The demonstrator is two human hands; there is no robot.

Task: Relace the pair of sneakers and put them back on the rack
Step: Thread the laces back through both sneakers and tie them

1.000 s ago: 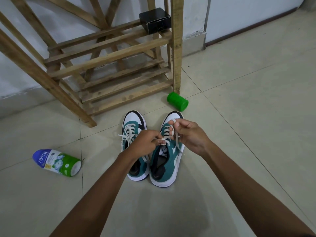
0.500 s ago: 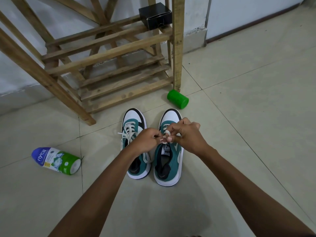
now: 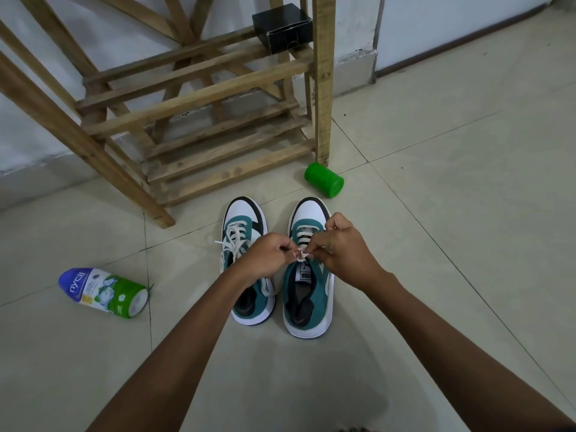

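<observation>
Head view: we see the left hand [image 3: 265,260] and right hand [image 3: 349,254] meeting over the right-side sneaker [image 3: 308,275], fingers of both curled and pinching the white lace [image 3: 301,254] in a small bunch between the fingertips; the shoe lies directly beneath the fingers, its long axis running away from us, toe pointing beyond the knuckles toward the wooden rack [image 3: 193,98]; both hands are equally near the knot, the right one reaching slightly farther toward the toe; the other sneaker [image 3: 246,232] stands just left of the left hand, parallel, its lace ends splayed loose; we judge the tie still unfinished; the knot itself is mostly hidden by the fingertips, and we cannot tell whether a loop is formed; the left wrist covers the other shoe's tongue.
</observation>
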